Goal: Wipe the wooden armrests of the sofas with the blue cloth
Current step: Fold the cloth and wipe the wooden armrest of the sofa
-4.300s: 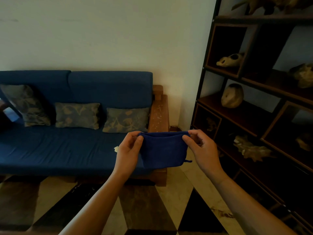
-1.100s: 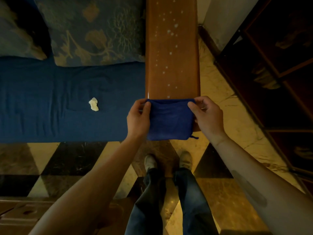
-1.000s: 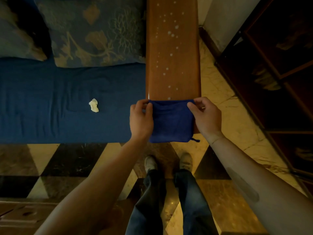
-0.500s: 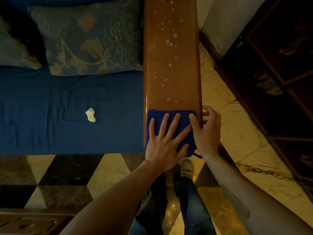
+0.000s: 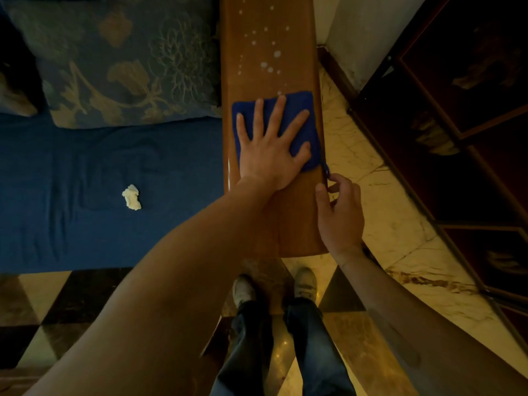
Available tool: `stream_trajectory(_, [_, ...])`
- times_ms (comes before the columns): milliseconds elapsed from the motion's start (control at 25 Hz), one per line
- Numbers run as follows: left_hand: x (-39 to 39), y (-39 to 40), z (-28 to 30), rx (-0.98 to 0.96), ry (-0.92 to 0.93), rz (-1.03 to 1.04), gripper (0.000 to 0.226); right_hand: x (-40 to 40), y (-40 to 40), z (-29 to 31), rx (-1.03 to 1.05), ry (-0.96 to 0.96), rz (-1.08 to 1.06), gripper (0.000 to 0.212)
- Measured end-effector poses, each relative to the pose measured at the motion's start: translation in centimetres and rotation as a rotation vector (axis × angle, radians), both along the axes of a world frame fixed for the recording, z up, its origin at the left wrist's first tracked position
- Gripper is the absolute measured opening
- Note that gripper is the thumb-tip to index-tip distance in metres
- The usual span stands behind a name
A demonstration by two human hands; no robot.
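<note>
A wide wooden armrest (image 5: pixel 297 221) runs away from me at the right end of a blue sofa (image 5: pixel 71 224). The folded blue cloth (image 5: pixel 301 100) lies flat on it, about halfway along. My left hand (image 5: pixel 268 150) presses down on the cloth with fingers spread. White specks (image 5: pixel 268 64) dot the wood beyond the cloth; the wood nearer me looks bare. My right hand (image 5: pixel 340 212) sits at the armrest's right edge, fingers loosely curled just below the cloth's small hanging loop (image 5: pixel 325 170), holding nothing.
A crumpled white scrap (image 5: pixel 131 197) lies on the sofa seat. A patterned cushion (image 5: pixel 123 67) leans beside the armrest. A dark wooden shelf unit (image 5: pixel 457 115) stands close on the right, across a narrow strip of marble floor (image 5: pixel 380 212). My feet (image 5: pixel 245 290) are at the armrest's near end.
My left hand has pushed the cloth away from me along the armrest, from its near end to the middle. My right hand has let go of the cloth and stayed behind.
</note>
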State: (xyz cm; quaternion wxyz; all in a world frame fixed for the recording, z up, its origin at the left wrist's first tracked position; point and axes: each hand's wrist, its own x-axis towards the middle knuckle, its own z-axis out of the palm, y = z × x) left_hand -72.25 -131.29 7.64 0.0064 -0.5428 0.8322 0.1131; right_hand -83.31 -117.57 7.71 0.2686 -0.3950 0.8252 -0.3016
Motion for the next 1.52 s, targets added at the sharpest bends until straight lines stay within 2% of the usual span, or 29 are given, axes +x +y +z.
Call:
stream_trajectory(120, [1.5,1.1,0.0,0.013,0.044,0.211,0.063,0.0,-0.4,0.1,-0.004,0.044,0.057,0.042])
stream_trajectory(240, [3.2,7.0,0.4,0.067,0.053,0.329,0.064,-0.2,-0.6,0.2,0.02,0.003,0.016,0.035])
stream_trajectory(400, [4.9,17.1,1.0,0.114,-0.064,0.211,0.066,0.2,-0.8,1.1,0.019,-0.096,-0.06,0.032])
stream_trajectory(480, [4.3,18.6,1.0,0.115,-0.106,0.123,0.067,-0.7,-1.0,1.5,0.036,-0.184,-0.046,0.03])
stream_trajectory(640, [0.6,13.9,1.3,0.081,-0.108,-0.153,0.064,-4.2,-2.8,1.6,0.133,-0.372,0.044,0.029])
stream_trajectory(720, [-1.2,9.9,1.0,0.053,-0.1,-0.184,0.062,-5.6,-4.5,1.7,0.197,-0.408,0.063,0.033])
stream_trajectory(800, [-2.4,5.6,0.6,0.015,-0.092,-0.139,0.062,-5.8,-6.3,1.7,0.206,-0.358,0.081,0.043])
stream_trajectory(880, [-3.3,0.9,0.4,-0.015,-0.08,-0.117,0.063,-5.2,-7.5,1.8,0.132,-0.251,0.087,0.051])
stream_trajectory(1000, [-3.6,-7.3,0.2,-0.027,-0.04,-0.11,0.063,-3.0,-8.4,1.9,-0.017,0.074,0.205,0.056])
stream_trajectory(1120, [-2.4,-13.1,0.0,-0.01,0.0,0.016,0.064,-1.0,-9.3,1.1,-0.016,0.328,0.35,0.063])
stream_trajectory(1280, [-0.7,-12.5,-0.3,0.006,0.05,0.252,0.065,0.0,-13.3,0.4,0.093,0.465,0.512,0.068])
stream_trajectory(1520, [1.2,-6.4,0.7,0.143,0.138,0.476,0.065,0.7,-15.3,0.3,0.138,0.427,0.445,0.067])
